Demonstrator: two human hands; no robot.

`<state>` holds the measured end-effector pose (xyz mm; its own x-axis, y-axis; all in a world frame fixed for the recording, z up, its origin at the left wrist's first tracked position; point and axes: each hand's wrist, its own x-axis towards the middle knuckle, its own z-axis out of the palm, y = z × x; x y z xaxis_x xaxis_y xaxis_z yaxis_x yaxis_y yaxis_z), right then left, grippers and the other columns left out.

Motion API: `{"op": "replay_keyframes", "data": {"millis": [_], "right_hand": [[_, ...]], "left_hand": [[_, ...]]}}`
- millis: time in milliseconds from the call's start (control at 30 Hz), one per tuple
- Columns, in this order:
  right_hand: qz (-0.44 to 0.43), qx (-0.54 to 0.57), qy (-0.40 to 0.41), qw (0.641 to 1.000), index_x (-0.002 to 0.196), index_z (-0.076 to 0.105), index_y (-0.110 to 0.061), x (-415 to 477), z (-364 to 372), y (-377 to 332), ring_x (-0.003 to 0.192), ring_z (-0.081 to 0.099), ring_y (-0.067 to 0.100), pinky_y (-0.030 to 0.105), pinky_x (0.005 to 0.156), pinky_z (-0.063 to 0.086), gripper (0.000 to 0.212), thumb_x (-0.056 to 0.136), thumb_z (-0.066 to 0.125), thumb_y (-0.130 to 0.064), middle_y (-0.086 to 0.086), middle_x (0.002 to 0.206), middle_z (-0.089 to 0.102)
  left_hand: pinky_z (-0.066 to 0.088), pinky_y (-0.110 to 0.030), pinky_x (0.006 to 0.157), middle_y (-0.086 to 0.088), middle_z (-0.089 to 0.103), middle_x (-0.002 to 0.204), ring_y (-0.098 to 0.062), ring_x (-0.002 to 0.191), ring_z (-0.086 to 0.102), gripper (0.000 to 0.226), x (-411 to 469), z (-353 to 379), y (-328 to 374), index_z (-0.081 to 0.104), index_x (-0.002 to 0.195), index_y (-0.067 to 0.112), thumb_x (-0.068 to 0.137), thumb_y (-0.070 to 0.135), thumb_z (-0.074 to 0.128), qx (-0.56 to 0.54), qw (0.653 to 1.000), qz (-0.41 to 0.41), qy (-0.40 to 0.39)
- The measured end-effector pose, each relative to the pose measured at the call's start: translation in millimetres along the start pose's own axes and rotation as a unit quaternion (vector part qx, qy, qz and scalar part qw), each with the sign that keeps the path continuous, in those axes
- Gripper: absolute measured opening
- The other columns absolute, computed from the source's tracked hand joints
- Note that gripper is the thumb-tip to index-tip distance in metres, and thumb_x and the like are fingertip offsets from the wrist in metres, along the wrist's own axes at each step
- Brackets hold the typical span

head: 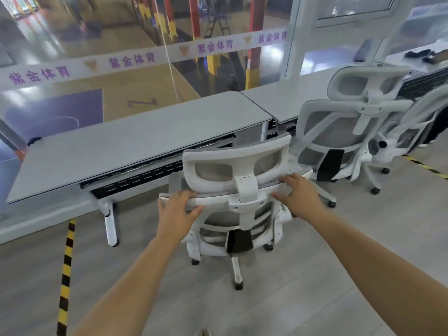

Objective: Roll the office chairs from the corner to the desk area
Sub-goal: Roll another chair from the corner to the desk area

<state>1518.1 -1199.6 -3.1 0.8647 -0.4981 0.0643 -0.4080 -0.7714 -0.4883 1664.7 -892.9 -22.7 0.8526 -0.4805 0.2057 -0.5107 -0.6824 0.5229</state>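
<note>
Along the glass wall (97,32), a long grey desk (135,141), butted end to end with a second desk (286,100). Already parked at that second desk: a tall-backed mesh chair (334,132) tucked near the edge, and a far-right chair (417,122) just beside it, partly cut off. In hand, a white mesh office chair (218,218), near the grey desk's front edge, right of the white desk leg (110,226). Stands upright, long axis vertical from star base to headrest (242,151). Faces the desk, back toward the camera, turned slightly rightward. Judged well along: probably one short push left to seat it under the desktop, then any chairs remaining in the corner, which is out of view, count unknown. Left hand (177,209) clamped on the backrest's top rail, fingers over the far side, thumb on the near. Right hand (300,192) laid on the same rail beyond the headrest post, fingers spread and fairly straight, not curled round. Rear caster (238,285) flat on the floor; yellow-black tape (66,267) well to the left.
</note>
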Motion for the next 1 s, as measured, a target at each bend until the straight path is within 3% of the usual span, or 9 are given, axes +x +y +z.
{"op": "replay_keyframes", "data": {"millis": [133, 267, 467, 700, 800, 900, 1000], "right_hand": [[0.014, -0.092, -0.04, 0.995, 0.143, 0.038, -0.033, 42.2, -1.0, -11.6, 0.144, 0.023, 0.018, 0.057, 0.111, 0.022, 0.068, 0.083, 0.057, -0.06, -0.004, 0.155, 0.031], [0.055, -0.068, -0.045, 0.995, 0.149, 0.025, -0.039, 52.1, 7.3, -27.1, 0.148, 0.01, 0.016, 0.053, 0.117, 0.012, 0.073, 0.086, 0.052, -0.063, -0.009, 0.161, 0.016], [0.074, -0.038, -0.05, 0.995, 0.151, 0.017, -0.041, 65.4, 28.9, -49.9, 0.149, 0.008, 0.015, 0.052, 0.118, 0.015, 0.078, 0.085, 0.051, -0.066, -0.011, 0.162, 0.01], [0.14, 0.015, 0.001, 0.99, 0.149, 0.024, -0.04, 35.5, 16.3, -58.6, 0.147, 0.013, 0.014, 0.045, 0.117, 0.019, 0.072, 0.086, 0.053, -0.063, -0.011, 0.16, 0.017], [0.209, 0.048, 0.037, 0.976, 0.147, 0.025, -0.04, -10.0, 5.6, -48.9, 0.144, 0.023, 0.014, 0.039, 0.115, 0.022, 0.07, 0.087, 0.055, -0.061, -0.013, 0.158, 0.019], [0.293, 0.069, 0.065, 0.952, 0.149, 0.02, -0.045, -75.8, 0.0, -31.4, 0.146, 0.015, 0.01, 0.038, 0.118, 0.018, 0.075, 0.084, 0.052, -0.066, -0.014, 0.16, 0.011], [0.389, 0.089, 0.108, 0.91, 0.149, 0.024, -0.041, -151.3, -10.0, -15.5, 0.145, 0.016, 0.008, 0.033, 0.116, 0.018, 0.075, 0.084, 0.054, -0.064, -0.015, 0.159, 0.016]], "left_hand": [[0.018, -0.059, 0.116, 0.005, 0.051, 0.138, -0.022, 0.138, 0.037, 0.041, 52.3, 9.1, -12.1, 0.052, 0.129, 0.03, 0.09, 0.043, 0.054, 0.041, 0.998, 0.034, -0.039], [0.0, -0.054, 0.12, 0.006, 0.017, 0.162, -0.02, 0.151, 0.004, 0.063, 86.4, 6.9, -21.1, 0.025, 0.15, 0.04, 0.093, 0.042, 0.051, 0.08, 0.99, 0.057, -0.101], [-0.009, -0.05, 0.119, 0.006, 0.0, 0.164, -0.02, 0.15, -0.012, 0.067, 125.1, -4.3, -16.6, 0.01, 0.151, 0.045, 0.095, 0.039, 0.046, 0.086, 0.979, 0.104, -0.154], [-0.01, -0.044, 0.121, 0.018, -0.003, 0.16, -0.014, 0.149, -0.015, 0.064, 148.0, 15.4, 48.0, 0.009, 0.149, 0.051, 0.096, 0.045, 0.045, 0.023, 0.953, 0.227, -0.198], [0.005, -0.045, 0.121, 0.013, 0.014, 0.161, -0.017, 0.15, 0.005, 0.066, 153.1, 43.3, 79.8, 0.022, 0.149, 0.047, 0.091, 0.043, 0.053, -0.016, 0.932, 0.269, -0.243], [0.019, -0.045, 0.119, 0.008, 0.033, 0.156, -0.014, 0.146, 0.023, 0.06, 140.7, 78.5, 116.4, 0.038, 0.143, 0.044, 0.085, 0.042, 0.054, -0.086, 0.892, 0.281, -0.344], [0.016, -0.036, 0.121, 0.008, 0.037, 0.152, -0.015, 0.144, 0.027, 0.056, 102.0, 106.6, 163.8, 0.04, 0.141, 0.042, 0.088, 0.039, 0.056, -0.111, 0.847, 0.338, -0.396]]}}
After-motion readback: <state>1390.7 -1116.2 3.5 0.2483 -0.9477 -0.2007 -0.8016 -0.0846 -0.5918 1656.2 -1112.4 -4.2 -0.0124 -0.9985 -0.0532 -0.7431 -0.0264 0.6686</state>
